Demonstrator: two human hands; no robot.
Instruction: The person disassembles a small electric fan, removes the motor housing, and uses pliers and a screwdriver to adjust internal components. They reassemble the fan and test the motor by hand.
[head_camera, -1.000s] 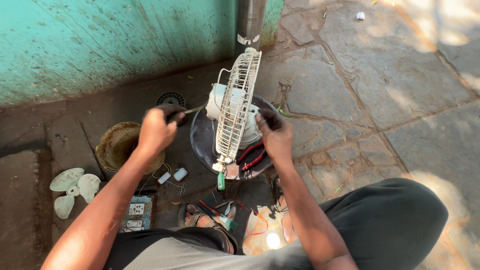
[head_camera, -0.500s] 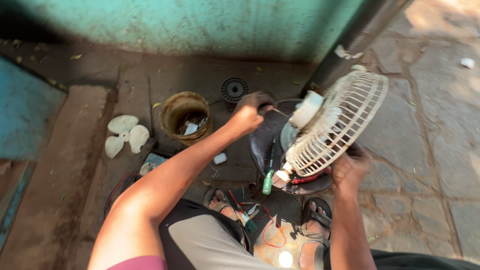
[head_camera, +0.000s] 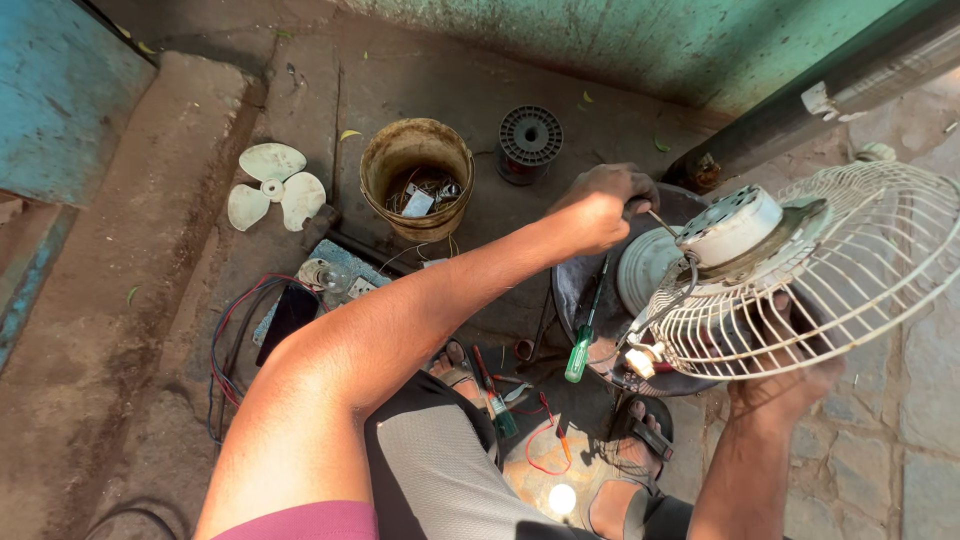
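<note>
A cream wire fan guard (head_camera: 830, 280) with its white motor (head_camera: 735, 228) attached tilts above a dark round base (head_camera: 600, 300) at the right of the scene, propped from beneath by the right hand (head_camera: 790, 375), whose fingers curl through the wires. The left hand (head_camera: 600, 205) closes around a thin tool (head_camera: 655, 218) aimed at the motor's rear. Should the tip skid off, it could jab the supporting palm or the loose motor lead (head_camera: 665, 305); the guard, held at one edge, might swing down. A green-handled screwdriver (head_camera: 582, 345) lies on the base; farther left sit a rusty bucket (head_camera: 415, 175), a wire spool (head_camera: 530, 140) and a white fan blade (head_camera: 272, 190)
</note>
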